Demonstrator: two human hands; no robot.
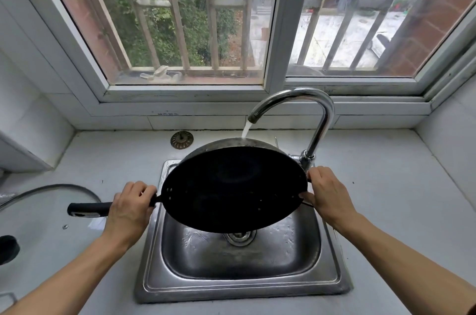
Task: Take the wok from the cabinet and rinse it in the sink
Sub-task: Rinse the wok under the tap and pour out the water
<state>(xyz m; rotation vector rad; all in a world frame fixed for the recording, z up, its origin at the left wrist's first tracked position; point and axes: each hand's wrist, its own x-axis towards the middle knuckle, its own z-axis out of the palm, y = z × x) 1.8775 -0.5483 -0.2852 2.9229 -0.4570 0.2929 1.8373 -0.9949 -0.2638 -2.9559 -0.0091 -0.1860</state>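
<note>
Wok (pixel 233 188): centre of frame, held in the air over the sink (pixel 332 278), tilted steeply so the dark inside faces the camera and the far rim rides high. Water (pixel 246 130) running from the tap (pixel 304 94), upper centre, meeting the far rim; whether it lands inside or runs down the outer wall not discernible. Risks, judged: stream striking the raised rim or back wall and splashing out over the tabletop (pixel 386 173) behind the sink; rinse missing the inside altogether while the tilt stays this steep; wet metal slipping on the right side, where the grip looks light; rim knocking the tap stem, which stands just beside the right edge; heavy pan rolling about its handle (pixel 90 209) if either grip slackens, then dropping onto the drain (pixel 239 237) below. Left hand (pixel 128 207): centre left, clenched around the handle at its root close to the pan wall, knuckles up, forearm rising from the lower left corner. Right hand (pixel 328 192): centre right, fingers (pixel 316 175) curled over the rim and the small loop handle there, thumb on the near edge, forearm rising from the lower right corner. Glass lid (pixel 46 201): lower left on the tabletop, near the handle end, apart from it. Strainer (pixel 181 140): tabletop behind the sink, upper left of the wok.
</note>
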